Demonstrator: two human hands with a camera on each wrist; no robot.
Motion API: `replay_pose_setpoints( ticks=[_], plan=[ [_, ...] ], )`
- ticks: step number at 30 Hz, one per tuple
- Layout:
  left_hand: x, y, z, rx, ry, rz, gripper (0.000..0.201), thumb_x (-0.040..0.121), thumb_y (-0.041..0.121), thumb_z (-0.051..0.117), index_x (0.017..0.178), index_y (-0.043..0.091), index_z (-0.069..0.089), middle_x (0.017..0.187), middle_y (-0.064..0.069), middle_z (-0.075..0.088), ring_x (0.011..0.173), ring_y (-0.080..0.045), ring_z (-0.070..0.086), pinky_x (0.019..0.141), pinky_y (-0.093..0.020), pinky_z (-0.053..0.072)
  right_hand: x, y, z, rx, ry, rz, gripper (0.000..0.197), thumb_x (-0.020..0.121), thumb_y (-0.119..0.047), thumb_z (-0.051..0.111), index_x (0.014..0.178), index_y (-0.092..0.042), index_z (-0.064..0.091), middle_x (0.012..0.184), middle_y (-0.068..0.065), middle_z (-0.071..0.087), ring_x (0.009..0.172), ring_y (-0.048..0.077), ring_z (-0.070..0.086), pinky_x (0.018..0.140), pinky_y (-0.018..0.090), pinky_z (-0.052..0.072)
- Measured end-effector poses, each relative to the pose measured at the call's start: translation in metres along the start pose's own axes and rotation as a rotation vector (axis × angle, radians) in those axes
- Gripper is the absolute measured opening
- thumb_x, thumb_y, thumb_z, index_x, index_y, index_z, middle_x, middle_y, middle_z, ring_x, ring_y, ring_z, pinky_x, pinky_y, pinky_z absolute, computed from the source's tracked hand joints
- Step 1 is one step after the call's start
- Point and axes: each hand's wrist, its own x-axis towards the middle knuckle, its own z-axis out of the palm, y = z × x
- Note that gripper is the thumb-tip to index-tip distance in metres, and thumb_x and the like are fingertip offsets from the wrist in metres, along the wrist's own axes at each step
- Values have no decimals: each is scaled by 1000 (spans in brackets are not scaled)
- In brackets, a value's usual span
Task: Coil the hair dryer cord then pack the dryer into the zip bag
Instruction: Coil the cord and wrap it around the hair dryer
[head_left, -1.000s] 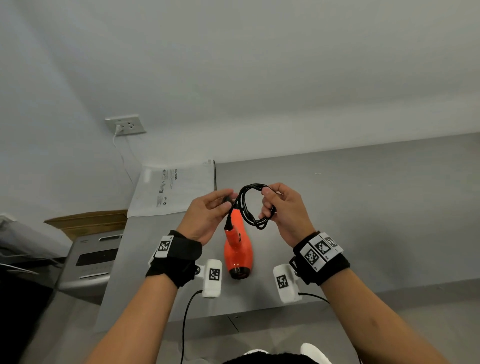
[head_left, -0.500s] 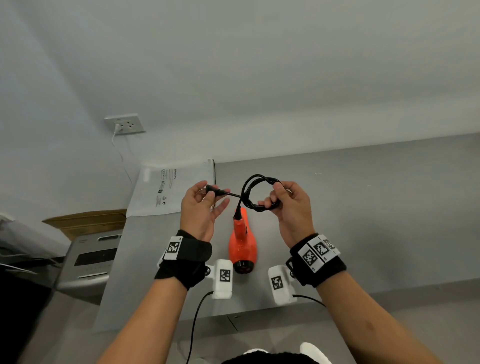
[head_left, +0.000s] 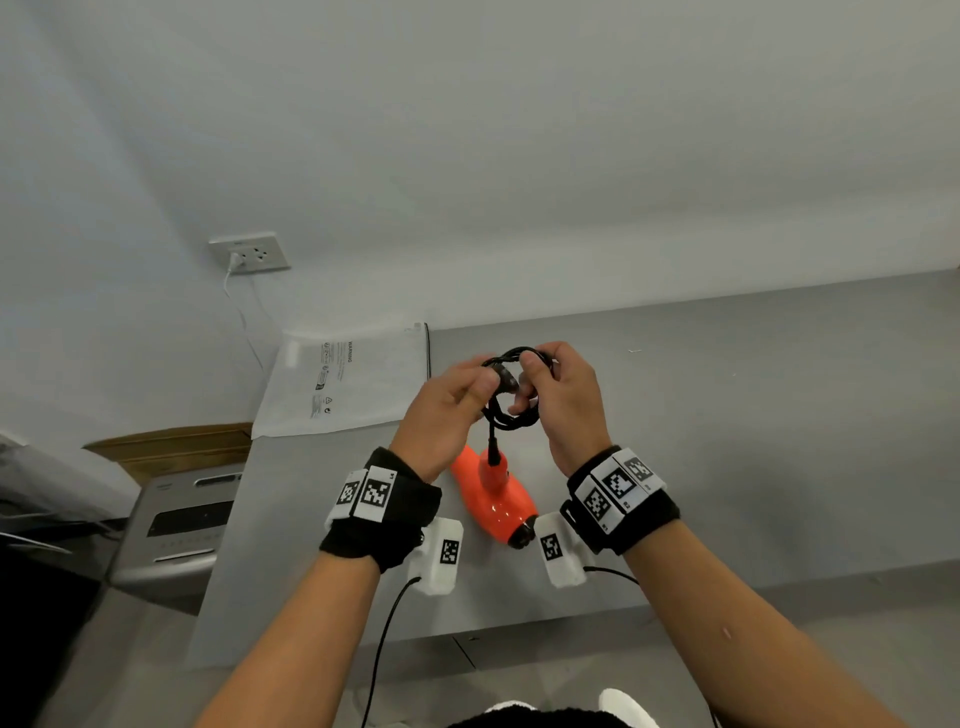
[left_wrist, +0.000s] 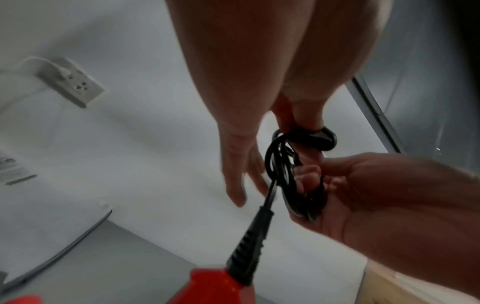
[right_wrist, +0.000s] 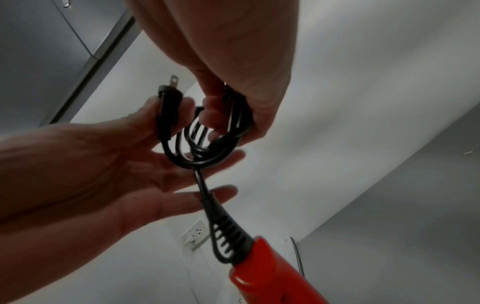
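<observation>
Cord (head_left: 511, 402) is hanging in black loops between the two hands above the grey surface (head_left: 727, 441), trailing down to the orange dryer (head_left: 493, 501) lying beneath them. Right hand (head_left: 563, 402) is curling its fingers through the loops at 3 o'clock; left hand (head_left: 447, 410) is pinching the plug (right_wrist: 167, 107) at 9 o'clock. Only the right wrist view is showing the plug's prong. Zip bag (head_left: 353, 384), printed "WARNING", is lying at 10 o'clock.

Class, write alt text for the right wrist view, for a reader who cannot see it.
Two hands hold a coiled black cord above an orange hair dryer. The left hand pinches the plug by thumb and forefinger; the right hand curls around the loops. A wall socket shows behind.
</observation>
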Motion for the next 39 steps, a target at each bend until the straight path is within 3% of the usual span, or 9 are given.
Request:
replay_pose_setpoints(
  ticks=[2, 5, 10, 13, 18, 23, 30, 35, 39],
  plan=[
    [1, 1, 6, 61, -13, 20, 26, 97, 39, 57, 97, 24, 78, 101, -3, 78, 101, -19, 74, 97, -49, 56, -1, -3, 0, 26, -5, -8, 12, 100, -11, 55, 101, 0, 60, 67, 9, 54, 55, 19, 54, 54, 35, 57],
    [1, 5, 13, 141, 146, 76, 15, 97, 22, 64, 98, 23, 79, 83, 13, 76, 77, 3, 73, 84, -29, 59, -4, -2, -2, 57, -12, -17, 14, 100, -10, 55, 101, 3, 60, 62, 9, 50, 50, 17, 50, 56, 36, 57],
    [-4, -6, 29, 192, 320, 128, 14, 90, 32, 70, 103, 29, 71, 94, 7, 75, 82, -14, 73, 82, -42, 60, -7, 3, -7, 1, 16, -54, 10, 95, -15, 64, 93, -5, 63, 58, 5, 57, 52, 25, 57, 62, 48, 57],
    [2, -5, 29, 157, 406, 23, 33, 86, 41, 73, 97, 32, 43, 92, -2, 68, 77, -22, 70, 72, -45, 59, -10, 8, -9, -19, 26, -61, 11, 93, -18, 66, 90, -8, 61, 61, 9, 60, 56, 30, 61, 69, 60, 58],
    [5, 0, 31, 122, 307, -12, 21, 98, 29, 59, 106, 32, 39, 76, -6, 68, 60, -23, 67, 66, -51, 60, -13, 10, -8, 19, -15, 5, 14, 95, -13, 62, 93, 0, 56, 62, 14, 62, 59, 31, 62, 75, 67, 56],
    [8, 0, 29, -401, 228, -162, 32, 104, 8, 49, 128, 28, 56, 87, -9, 66, 83, -18, 65, 73, -40, 58, -5, 4, -15, -21, -64, -24, 12, 96, -11, 61, 90, -2, 55, 61, 11, 61, 59, 29, 62, 77, 65, 57],
    [9, 7, 24, -601, 213, -246, 36, 101, -5, 47, 127, 15, 63, 97, -13, 70, 86, -20, 67, 73, -40, 55, -5, 1, -24, -79, -258, -23, 11, 98, -7, 58, 95, 4, 54, 66, 14, 57, 61, 26, 58, 81, 59, 59],
    [5, 9, 24, -700, 130, -250, 43, 101, -4, 46, 130, 20, 66, 110, -13, 69, 101, -25, 67, 90, -46, 53, 4, 8, -29, -169, -189, -6, 10, 97, -9, 59, 96, 1, 59, 69, 15, 61, 63, 25, 63, 72, 50, 61],
    [1, 11, 24, -614, 160, -226, 37, 104, 5, 48, 131, 22, 67, 119, -25, 66, 108, -26, 69, 87, -50, 61, 10, 20, -27, -365, -101, 3, 16, 96, -19, 61, 108, -19, 72, 92, 8, 71, 89, 27, 72, 81, 45, 62]
  ],
)
